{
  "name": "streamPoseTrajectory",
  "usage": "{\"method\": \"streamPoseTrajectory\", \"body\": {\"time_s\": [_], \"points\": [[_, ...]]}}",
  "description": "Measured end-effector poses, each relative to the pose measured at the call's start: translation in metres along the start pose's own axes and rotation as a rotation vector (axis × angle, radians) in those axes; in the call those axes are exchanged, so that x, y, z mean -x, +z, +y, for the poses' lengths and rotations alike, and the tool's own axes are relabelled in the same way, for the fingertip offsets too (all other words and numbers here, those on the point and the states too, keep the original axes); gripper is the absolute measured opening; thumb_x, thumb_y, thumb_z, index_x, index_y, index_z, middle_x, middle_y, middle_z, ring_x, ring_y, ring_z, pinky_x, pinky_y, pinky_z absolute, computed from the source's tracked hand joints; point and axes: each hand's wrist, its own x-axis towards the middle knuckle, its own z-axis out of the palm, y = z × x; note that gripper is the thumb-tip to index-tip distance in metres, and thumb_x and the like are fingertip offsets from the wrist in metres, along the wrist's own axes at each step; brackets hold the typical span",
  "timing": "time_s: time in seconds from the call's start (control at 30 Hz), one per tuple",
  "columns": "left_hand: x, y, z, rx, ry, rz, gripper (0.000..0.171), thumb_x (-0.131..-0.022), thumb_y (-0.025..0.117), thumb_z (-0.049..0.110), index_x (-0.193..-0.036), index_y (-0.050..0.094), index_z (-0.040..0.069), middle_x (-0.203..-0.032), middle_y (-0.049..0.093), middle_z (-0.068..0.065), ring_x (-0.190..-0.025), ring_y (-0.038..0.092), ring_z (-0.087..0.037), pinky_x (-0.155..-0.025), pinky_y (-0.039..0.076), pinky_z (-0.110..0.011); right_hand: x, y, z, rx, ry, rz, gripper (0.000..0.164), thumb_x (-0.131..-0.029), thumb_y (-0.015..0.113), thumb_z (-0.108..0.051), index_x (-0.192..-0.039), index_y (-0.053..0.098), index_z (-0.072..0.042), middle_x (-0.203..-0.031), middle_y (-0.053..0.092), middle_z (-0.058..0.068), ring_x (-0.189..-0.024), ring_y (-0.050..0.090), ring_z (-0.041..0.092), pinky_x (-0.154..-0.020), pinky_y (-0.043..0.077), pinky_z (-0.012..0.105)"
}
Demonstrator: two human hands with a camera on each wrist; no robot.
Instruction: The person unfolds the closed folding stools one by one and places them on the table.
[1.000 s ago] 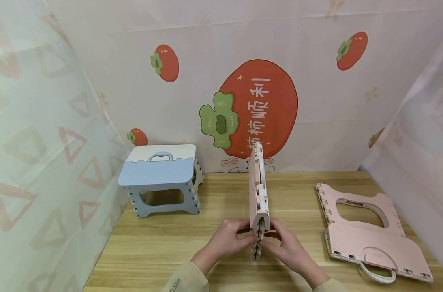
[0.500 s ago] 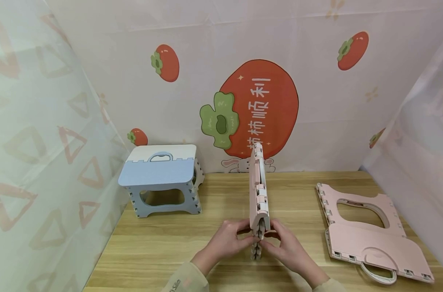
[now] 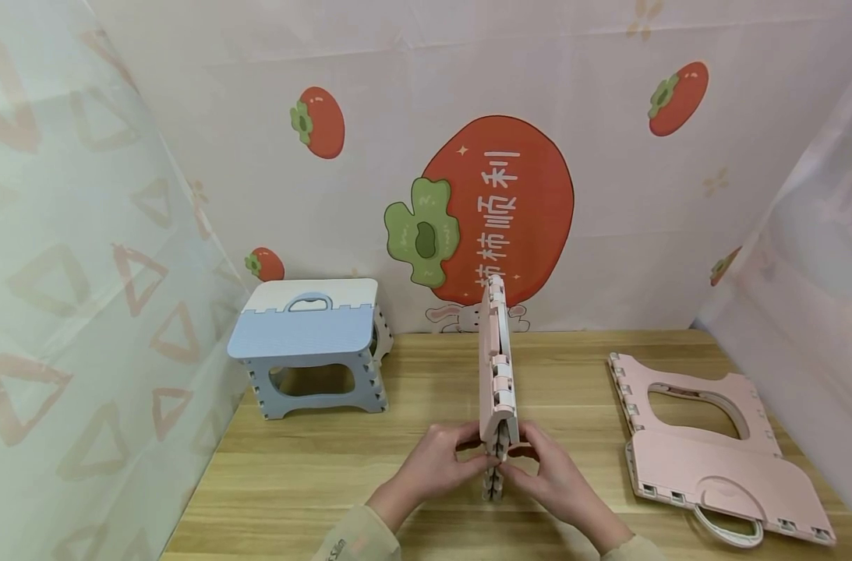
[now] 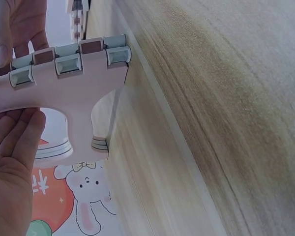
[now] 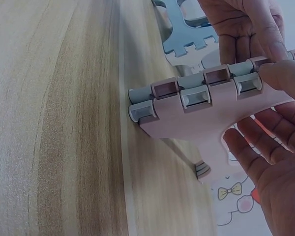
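A pink-and-white folding stool stands on its edge in the middle of the table, folded flat, its hinged near end facing me. My left hand grips its lower near part from the left. From the other side, my right hand does the same, with both thumbs meeting at the hinged edge. In the left wrist view, the left fingers lie at the opening in the stool's pink leg panel. The right wrist view has the right thumb on the row of hinges, fingers behind the panel.
A blue-and-white folding stool stands unfolded at the left of the wooden table. Another pink stool lies flattened at the right, its white handle towards me. A persimmon-printed cloth hangs behind; more cloth bounds both sides.
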Motion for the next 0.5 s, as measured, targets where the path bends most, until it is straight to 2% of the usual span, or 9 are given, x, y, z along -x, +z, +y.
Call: {"method": "streamPoseTrajectory", "body": {"time_s": [0.27,0.5], "points": [[0.0014,-0.0015,0.0004,-0.006,0.022,0.02,0.041,-0.095,0.075,0.026,-0.133,0.067,0.014,-0.128,0.071,-0.005,-0.111,0.071,-0.016,-0.091,0.058,-0.024,-0.0003,-0.0003,0.0001,0.03,-0.025,0.01,0.046,-0.092,0.078,-0.013,-0.133,0.057,-0.01,-0.124,0.063,0.004,-0.11,0.063,0.012,-0.089,0.06,0.04],[0.0024,-0.0037,0.0014,-0.006,0.019,0.019,0.041,-0.095,0.076,0.027,-0.133,0.068,0.012,-0.127,0.071,-0.005,-0.11,0.071,-0.015,-0.09,0.058,-0.022,-0.0003,0.0005,-0.0004,0.045,-0.055,0.043,0.047,-0.089,0.08,-0.009,-0.131,0.059,-0.011,-0.123,0.063,0.001,-0.109,0.062,0.009,-0.087,0.061,0.039]]}}
